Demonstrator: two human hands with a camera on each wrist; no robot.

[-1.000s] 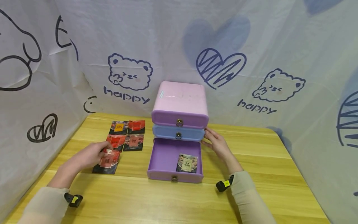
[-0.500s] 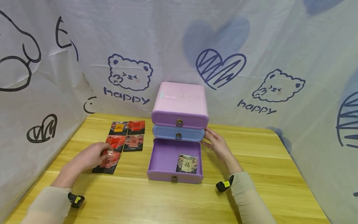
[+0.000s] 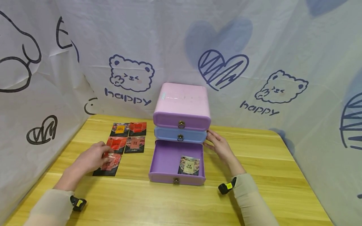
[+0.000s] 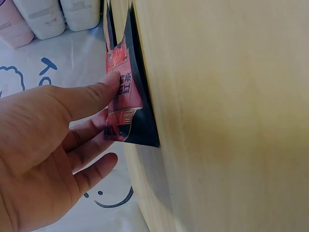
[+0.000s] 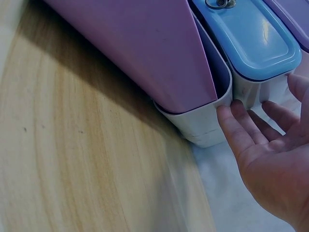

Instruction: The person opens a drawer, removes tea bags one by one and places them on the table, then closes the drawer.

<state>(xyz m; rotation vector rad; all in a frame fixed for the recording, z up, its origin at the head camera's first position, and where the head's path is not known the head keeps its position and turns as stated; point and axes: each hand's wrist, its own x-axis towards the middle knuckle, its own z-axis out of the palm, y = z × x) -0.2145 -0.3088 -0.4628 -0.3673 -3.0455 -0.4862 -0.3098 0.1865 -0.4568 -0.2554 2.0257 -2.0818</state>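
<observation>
My left hand (image 3: 91, 158) is at the nearest red-and-black tea packet (image 3: 111, 168) on the table's left side. In the left wrist view, its thumb presses the face of that packet (image 4: 129, 99) while the other fingers sit at the far edge, partly hidden. My right hand (image 3: 221, 148) rests with extended fingers against the right side of a small drawer cabinet (image 3: 185, 99). The right wrist view has those fingertips (image 5: 224, 113) on the white casing, near the blue drawer (image 5: 256, 43). Below, the purple bottom drawer (image 3: 167, 153) is pulled out, holding a green-labelled packet (image 3: 189, 165).
Several more packets lie flat in two rows behind the left hand, among them an orange-labelled packet (image 3: 120, 129) and a red packet (image 3: 138, 127). A printed white cloth (image 3: 175, 40) hangs behind the wooden table (image 3: 135, 201).
My left hand has shifted slightly on the packet, whose upper edge looks flatter than before. The right hand and the pulled-out drawer have stayed in place.
</observation>
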